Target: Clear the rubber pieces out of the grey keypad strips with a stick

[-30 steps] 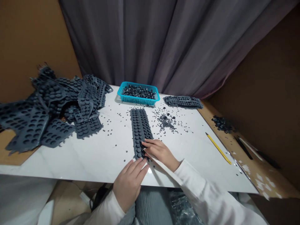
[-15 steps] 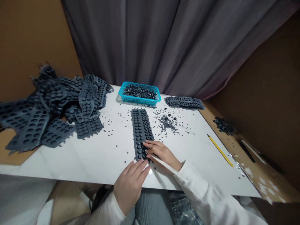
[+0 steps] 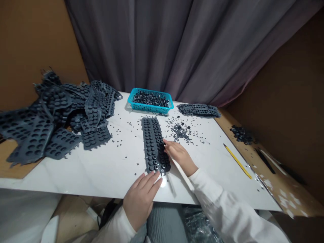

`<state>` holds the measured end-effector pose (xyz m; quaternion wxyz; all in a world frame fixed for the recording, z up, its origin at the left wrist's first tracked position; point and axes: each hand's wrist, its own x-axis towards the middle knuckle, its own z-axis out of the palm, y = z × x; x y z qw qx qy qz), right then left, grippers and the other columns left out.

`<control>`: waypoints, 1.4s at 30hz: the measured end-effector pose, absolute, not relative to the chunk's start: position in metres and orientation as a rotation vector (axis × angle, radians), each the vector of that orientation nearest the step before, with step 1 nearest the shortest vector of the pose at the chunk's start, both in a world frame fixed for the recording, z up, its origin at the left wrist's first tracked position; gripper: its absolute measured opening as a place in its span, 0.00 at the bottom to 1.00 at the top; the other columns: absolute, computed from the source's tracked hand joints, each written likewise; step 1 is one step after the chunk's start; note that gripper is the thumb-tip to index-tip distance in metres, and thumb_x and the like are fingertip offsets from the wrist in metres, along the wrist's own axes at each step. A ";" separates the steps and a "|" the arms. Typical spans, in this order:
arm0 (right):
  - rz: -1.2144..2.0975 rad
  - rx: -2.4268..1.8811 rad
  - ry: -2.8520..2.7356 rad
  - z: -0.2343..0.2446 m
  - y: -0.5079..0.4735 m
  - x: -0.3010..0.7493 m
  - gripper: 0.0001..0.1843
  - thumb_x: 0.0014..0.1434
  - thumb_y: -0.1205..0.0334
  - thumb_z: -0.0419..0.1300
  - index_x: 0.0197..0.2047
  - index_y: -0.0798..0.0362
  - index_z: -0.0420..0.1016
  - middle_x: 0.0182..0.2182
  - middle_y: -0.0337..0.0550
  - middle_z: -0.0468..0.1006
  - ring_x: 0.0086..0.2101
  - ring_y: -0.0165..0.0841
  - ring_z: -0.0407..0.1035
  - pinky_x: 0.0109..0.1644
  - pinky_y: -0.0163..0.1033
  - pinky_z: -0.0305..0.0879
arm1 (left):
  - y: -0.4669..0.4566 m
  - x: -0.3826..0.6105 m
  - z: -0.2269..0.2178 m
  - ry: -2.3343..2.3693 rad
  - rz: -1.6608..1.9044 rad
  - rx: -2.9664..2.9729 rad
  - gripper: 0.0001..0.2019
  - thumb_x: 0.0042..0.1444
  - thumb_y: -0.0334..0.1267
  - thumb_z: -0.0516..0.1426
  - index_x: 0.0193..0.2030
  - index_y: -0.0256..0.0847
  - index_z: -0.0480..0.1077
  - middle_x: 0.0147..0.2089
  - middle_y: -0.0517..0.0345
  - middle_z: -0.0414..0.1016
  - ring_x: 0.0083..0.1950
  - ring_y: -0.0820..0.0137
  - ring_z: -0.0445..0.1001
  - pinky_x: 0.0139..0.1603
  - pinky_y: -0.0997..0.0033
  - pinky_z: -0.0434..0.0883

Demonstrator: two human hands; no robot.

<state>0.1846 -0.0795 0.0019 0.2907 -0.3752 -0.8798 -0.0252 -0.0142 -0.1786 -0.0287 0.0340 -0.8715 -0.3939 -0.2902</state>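
Note:
A dark grey rubber sheet [image 3: 152, 141] with rows of round studs lies lengthwise on the white table. Stretched fingers of my left hand [image 3: 141, 195] rest flat at the sheet's near end, fingertips touching its edge. My right hand [image 3: 181, 157] is closed around a slim white stick-like tool [image 3: 181, 172], whose tip is hidden by the fingers at the sheet's right side. Ring-like openings show in many studs of the right-hand rows. Tiny dark discs [image 3: 181, 132] are scattered on the table to the right of the sheet.
A turquoise basket [image 3: 150, 108] holding small black parts stands behind the sheet. To the left is a heap of studded rubber sheets [image 3: 68, 111]; a folded stack of them [image 3: 199, 110] lies back right. A yellow pencil-like tool [image 3: 237, 161] lies right, near dark pieces [image 3: 241, 134].
My right hand has moved away from me and slightly right along the sheet with the white tool, uncovering studs at the near right corner. My left hand has stayed in place.

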 end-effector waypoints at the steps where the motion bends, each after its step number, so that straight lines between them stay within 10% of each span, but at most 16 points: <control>1: 0.015 -1.015 -2.293 0.003 -0.079 0.185 0.07 0.64 0.65 0.51 0.43 0.53 0.69 0.50 0.54 0.75 0.48 0.38 0.71 0.50 0.46 0.71 | -0.179 -0.014 -0.028 -1.211 -0.890 -2.676 0.26 0.46 0.22 0.47 0.52 0.41 0.68 0.56 0.60 0.71 0.55 0.67 0.69 0.56 0.64 0.65; 31: 0.270 -0.871 -2.424 0.003 -0.084 0.176 0.03 0.61 0.63 0.56 0.38 0.52 0.70 0.48 0.49 0.77 0.51 0.37 0.69 0.51 0.45 0.68 | -0.178 -0.014 -0.030 -1.201 -0.892 -2.666 0.21 0.54 0.25 0.46 0.52 0.41 0.68 0.55 0.59 0.71 0.55 0.69 0.68 0.57 0.65 0.64; 42: -0.150 -0.724 -2.617 0.004 -0.078 0.172 0.07 0.64 0.64 0.52 0.37 0.53 0.70 0.47 0.50 0.77 0.48 0.39 0.71 0.47 0.46 0.69 | -0.180 -0.012 -0.034 -1.255 -0.918 -2.670 0.23 0.52 0.24 0.46 0.53 0.42 0.67 0.56 0.60 0.71 0.56 0.69 0.67 0.58 0.65 0.63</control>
